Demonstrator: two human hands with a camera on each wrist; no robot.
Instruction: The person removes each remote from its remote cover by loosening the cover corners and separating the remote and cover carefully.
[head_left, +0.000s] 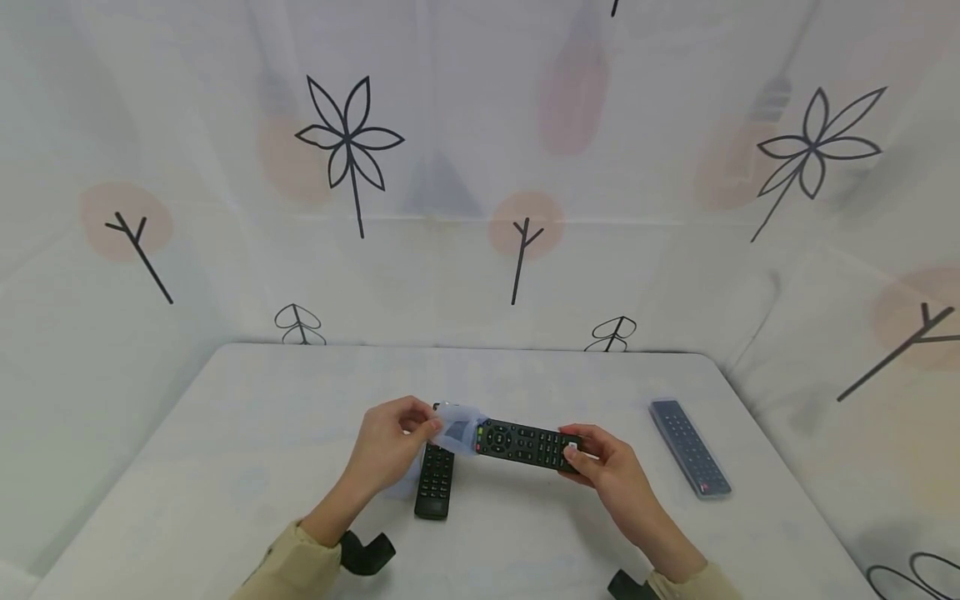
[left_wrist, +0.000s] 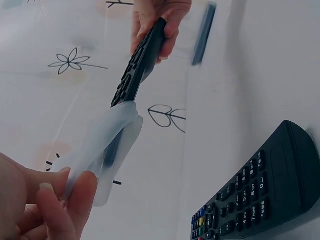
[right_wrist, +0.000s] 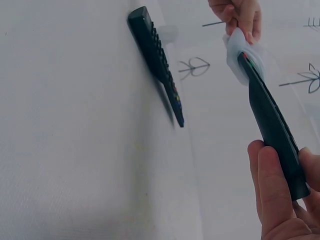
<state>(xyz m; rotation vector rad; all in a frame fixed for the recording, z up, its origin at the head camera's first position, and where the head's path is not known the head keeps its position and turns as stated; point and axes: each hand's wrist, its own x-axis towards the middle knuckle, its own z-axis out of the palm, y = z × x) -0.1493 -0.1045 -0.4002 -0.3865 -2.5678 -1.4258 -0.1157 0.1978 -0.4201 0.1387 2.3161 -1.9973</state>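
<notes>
My right hand (head_left: 611, 467) grips the lower end of a black remote control (head_left: 525, 444), thumb on the button side and fingers beneath. The remote is held above the table, its other end inside a translucent whitish sleeve (head_left: 456, 429). With thumb and fingers my left hand (head_left: 393, 442) pinches the far end of that sleeve. In the left wrist view the sleeve (left_wrist: 107, 145) covers only the remote's near end. A second black remote control (head_left: 434, 483) lies buttons up on the table below, partly hidden by the sleeve and left hand.
A third remote control (head_left: 690, 447), bluish under a clear cover, lies at the right of the white table (head_left: 300, 400). Another bit of translucent film (head_left: 405, 482) shows beside the second remote. Patterned white cloth (head_left: 442, 275) hangs behind the table's back edge.
</notes>
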